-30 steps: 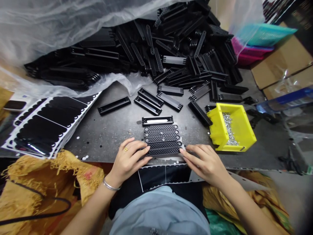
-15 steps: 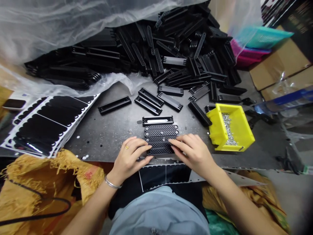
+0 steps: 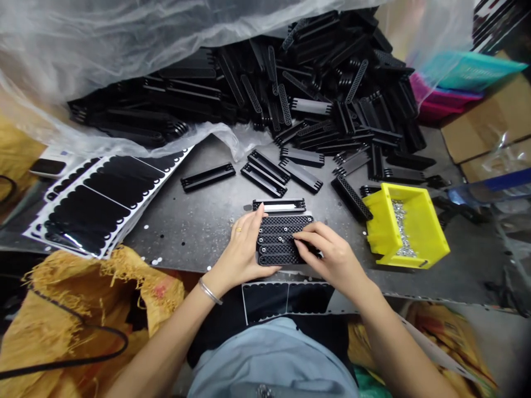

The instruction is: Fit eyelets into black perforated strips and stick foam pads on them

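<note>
**Bench:** grey steel worktable [image 3: 166,232], clear plastic sheet [image 3: 83,44] draped along far side, over part of a large heap of black plastic frames [image 3: 327,83]. Far R: cardboard boxes [image 3: 489,121], pink and teal baskets [image 3: 460,77]. Near L edge: yellow woven sack [image 3: 83,309].

**On table:** stack of die-cut black adhesive sheets [image 3: 103,199] at L. Yellow plastic bin [image 3: 427,232] at R, tilted, holding small silver fasteners [image 3: 400,229]. Loose black frame [image 3: 207,177] lies well apart from the work area.

**Work area:** mesh-faced black strips [image 3: 286,240], side by side at table centre, near edge, touching each other, directly below a black frame w/ white label [image 3: 279,206]. Small silver fasteners visible in some strip holes; exact qty too small to tell.

**Hands:** L hand [image 3: 244,243] open, fingers extended, pressed against L end of strips. R hand [image 3: 332,251] curled over R part, fingertips down on strips; any pinch hidden, cannot tell.

**Judgement:** step appears to be fitting fasteners into strips. Unfilled holes, if any, call for more from bin; strips need steadying.
</note>
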The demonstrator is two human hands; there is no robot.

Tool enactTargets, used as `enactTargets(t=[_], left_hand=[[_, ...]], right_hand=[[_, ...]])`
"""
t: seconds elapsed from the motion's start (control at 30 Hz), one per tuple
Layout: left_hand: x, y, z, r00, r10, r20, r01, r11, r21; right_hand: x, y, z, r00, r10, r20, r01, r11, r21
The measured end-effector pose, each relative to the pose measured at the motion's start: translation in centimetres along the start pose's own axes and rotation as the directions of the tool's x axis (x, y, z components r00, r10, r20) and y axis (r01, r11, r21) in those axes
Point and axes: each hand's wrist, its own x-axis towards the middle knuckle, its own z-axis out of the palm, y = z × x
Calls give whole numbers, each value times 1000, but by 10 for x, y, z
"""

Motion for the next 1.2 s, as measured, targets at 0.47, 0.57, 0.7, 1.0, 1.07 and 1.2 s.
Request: enactTargets(t=[0.47, 0.57, 0.7, 1.0, 1.07, 1.2], left_hand=[[2, -2, -1, 1000, 8, 23, -8, 1000, -19], [2, -4, 0, 1000, 27, 10, -27, 1000, -17], [2, -5, 1, 999, 39, 8, -38, 999, -26], [2, -4, -1, 999, 34, 7, -34, 999, -19], [2, -5, -1, 999, 32, 7, -32, 999, -18], [1, -5, -1, 1000, 11, 17, -11, 1000, -14]], right_hand=[[-2, -29, 28, 978, -209, 5, 207, 962, -179], [-5, -38, 36, 952, -306, 24, 304, 927, -220], [-4, -35, 32, 913, -404, 58, 404, 876, -265], [-13, -62, 34, 892, -367, 265, 451, 777, -440], [-15, -72, 38, 920, -309, 242, 390, 790, -474], [-1, -52, 29, 952, -290, 97, 302, 844, -443]])
